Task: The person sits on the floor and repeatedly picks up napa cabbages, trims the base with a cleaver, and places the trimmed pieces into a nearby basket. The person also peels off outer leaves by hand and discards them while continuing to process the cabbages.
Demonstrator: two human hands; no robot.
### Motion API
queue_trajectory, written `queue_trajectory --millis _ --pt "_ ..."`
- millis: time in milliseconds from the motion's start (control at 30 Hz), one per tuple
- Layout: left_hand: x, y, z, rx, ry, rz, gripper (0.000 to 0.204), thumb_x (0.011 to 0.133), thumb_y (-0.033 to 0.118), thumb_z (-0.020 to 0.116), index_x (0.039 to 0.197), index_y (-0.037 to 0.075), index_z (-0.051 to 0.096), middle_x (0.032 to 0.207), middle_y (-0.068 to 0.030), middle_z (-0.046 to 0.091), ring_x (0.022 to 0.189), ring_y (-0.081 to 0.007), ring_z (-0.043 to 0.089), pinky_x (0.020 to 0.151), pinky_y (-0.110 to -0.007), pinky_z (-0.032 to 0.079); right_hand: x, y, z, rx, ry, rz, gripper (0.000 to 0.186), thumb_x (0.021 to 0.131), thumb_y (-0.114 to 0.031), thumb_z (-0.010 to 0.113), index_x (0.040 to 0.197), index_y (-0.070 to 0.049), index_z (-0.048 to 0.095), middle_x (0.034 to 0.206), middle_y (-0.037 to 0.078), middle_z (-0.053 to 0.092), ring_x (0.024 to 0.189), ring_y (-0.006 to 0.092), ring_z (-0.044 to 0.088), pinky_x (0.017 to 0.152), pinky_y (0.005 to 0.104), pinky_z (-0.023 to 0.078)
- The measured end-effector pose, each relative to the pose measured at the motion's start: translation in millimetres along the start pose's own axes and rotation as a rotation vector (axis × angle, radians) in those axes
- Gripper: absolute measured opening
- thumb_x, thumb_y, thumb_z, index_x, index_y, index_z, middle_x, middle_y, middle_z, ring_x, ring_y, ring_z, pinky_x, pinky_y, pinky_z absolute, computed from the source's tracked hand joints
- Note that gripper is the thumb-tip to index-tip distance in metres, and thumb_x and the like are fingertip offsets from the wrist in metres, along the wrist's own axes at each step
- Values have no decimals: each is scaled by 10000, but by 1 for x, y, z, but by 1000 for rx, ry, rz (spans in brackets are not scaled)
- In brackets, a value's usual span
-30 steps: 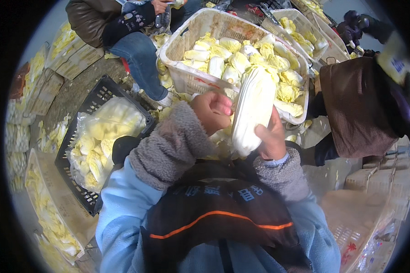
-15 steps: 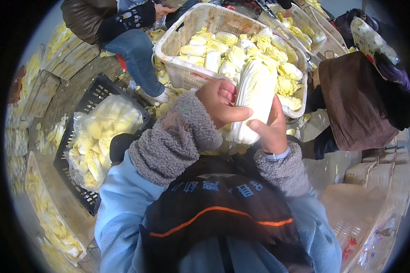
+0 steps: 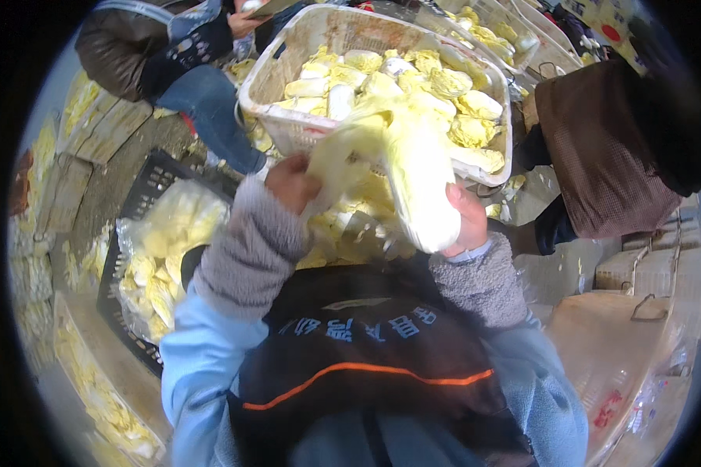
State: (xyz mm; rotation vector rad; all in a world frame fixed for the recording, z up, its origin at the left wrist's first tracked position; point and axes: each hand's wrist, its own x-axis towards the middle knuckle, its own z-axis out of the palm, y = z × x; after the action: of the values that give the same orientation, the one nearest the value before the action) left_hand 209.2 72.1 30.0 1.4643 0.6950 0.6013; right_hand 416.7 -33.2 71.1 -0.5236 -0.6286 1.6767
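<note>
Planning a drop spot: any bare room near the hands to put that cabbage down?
Little. White crate is heaped with cabbages; black crate holds a full bag. Barest patch: grey floor between white crate, the brown-coated person and the stacked boxes. Both hands grip the cabbage.

ahead: the white crate (image 3: 288, 128), heaped with trimmed cabbages, fills the upper centre
left: the black crate (image 3: 144, 194) with its bagged cabbage blocks the lower left
right: a seated person in brown (image 3: 600, 148) closes the right side
gap: littered floor (image 3: 533, 194) between white crate and that person
</note>
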Motion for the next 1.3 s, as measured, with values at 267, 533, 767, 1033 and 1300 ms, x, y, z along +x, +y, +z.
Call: queue_trajectory --millis 267,533,767,1033,1300 --pt "-47 -3 42 683 344 317 507 635 154 670 1077 -1 478 1046 -171 514 981 -325 512 849 -397 420 8 6 -5 230 124 6 533 888 -376 357 1248 14 409 1075 202 562 952 346 567 808 430 476" --pt "-39 49 72 591 -102 691 356 634 83 646 969 82 525 906 -134 527 786 -299 550 661 -357 458 16 25 -7 8 315 -248 413 939 -309 321 1162 -4 485 1030 120 597 900 237 592 783 369 477" --pt "-35 31 51 136 29 252 710 659 112 739 1268 69 376 1222 -152 453 1132 -292 443 941 -409 379 20 11 4 -176 278 -287 431 923 -250 433 1249 31 407 1138 135 540 1041 195 520 888 316 417" --pt "-7 11 59 -770 147 155 566 691 8 680 1200 10 433 1068 -119 558 979 -227 560 821 -354 477 30 33 -2 -923 404 -404 212 874 -159 516 839 29 607 717 42 581 681 94 488 619 259 409" --pt "-8 -2 30 -1336 -211 320 638 630 37 604 1235 -8 403 1096 -181 543 1027 -283 543 913 -416 434 18 1 -38 -1069 499 -285 352 898 -271 477 941 72 541 748 127 609 638 186 581 597 278 476"
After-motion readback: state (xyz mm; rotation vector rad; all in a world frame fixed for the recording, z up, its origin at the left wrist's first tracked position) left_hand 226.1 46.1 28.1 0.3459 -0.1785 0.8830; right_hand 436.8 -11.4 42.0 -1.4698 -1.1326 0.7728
